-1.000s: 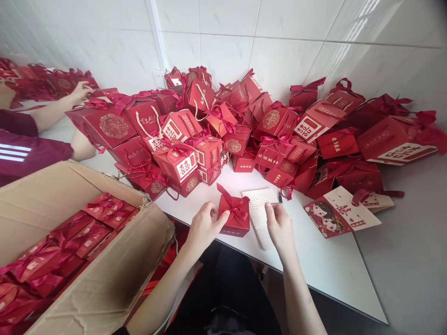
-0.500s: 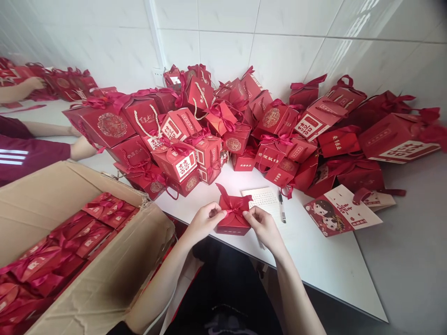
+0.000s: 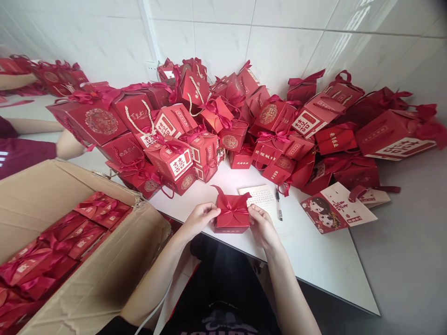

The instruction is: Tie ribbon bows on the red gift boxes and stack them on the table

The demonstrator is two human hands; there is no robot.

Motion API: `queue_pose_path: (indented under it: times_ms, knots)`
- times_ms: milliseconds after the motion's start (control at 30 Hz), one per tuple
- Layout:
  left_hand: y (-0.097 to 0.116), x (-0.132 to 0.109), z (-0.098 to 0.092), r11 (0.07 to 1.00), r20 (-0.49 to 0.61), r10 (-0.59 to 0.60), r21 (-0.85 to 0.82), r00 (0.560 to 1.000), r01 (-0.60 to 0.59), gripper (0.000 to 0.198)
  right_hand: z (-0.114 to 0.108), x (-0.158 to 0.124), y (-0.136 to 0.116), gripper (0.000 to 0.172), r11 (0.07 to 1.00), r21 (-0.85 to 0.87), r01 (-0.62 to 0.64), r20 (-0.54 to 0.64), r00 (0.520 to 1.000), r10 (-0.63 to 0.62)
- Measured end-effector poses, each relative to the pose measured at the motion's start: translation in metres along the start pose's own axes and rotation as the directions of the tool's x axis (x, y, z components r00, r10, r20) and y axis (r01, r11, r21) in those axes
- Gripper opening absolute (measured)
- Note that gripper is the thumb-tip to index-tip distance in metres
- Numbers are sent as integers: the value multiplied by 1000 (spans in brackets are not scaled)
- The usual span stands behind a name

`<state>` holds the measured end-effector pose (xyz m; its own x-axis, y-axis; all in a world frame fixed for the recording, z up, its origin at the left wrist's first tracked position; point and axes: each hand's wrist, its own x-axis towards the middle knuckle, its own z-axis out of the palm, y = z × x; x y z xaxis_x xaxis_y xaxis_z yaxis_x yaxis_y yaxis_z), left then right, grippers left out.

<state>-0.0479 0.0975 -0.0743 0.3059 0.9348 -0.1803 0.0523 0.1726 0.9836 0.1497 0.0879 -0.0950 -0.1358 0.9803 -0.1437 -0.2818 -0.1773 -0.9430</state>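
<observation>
A small red gift box (image 3: pixel 232 217) with a ribbon bow on top sits at the near edge of the white table (image 3: pixel 324 260). My left hand (image 3: pixel 198 219) grips its left side with curled fingers. My right hand (image 3: pixel 261 224) grips its right side, fingers closed against the box. Just behind the box lies a white lined sheet of paper (image 3: pixel 260 196) with a black pen (image 3: pixel 278 205) beside it.
A big heap of red gift boxes and bags (image 3: pixel 216 125) fills the table's back along the tiled wall. An open cardboard carton (image 3: pixel 104 274) with flat red boxes stands at my left. A red cartoon card (image 3: pixel 335 212) lies at the right. Another person's arm (image 3: pixel 31 125) rests far left.
My right hand left the paper and came to the box's right side. Both hands went from the bow to gripping the box's sides. The other person's hand drew away left.
</observation>
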Motion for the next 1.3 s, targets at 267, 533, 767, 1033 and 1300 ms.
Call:
queue_pose_path:
  times_ms: [267,533,767,1033,1300]
  knots:
    - [4,-4,-7,977,-66,114,191,991,-100,26,-7,2,-4,39,997,-37,-61,5,998,61]
    - [2,-11,-12,912,-78,64,410,995,-26,51,-3,-5,5,49,962,-245,123,-37,990,-136]
    - [16,-12,-37,849,-475,327,527,817,-33,34,15,-49,4,47,953,-276,122,114,989,-94]
    - [21,-48,-24,792,-306,308,608,901,-65,22,23,-34,-8,21,760,-581,292,-94,903,-419]
    - [12,-34,-25,943,-321,140,333,937,-27,25,39,-29,-8,23,716,-670,197,17,968,-251]
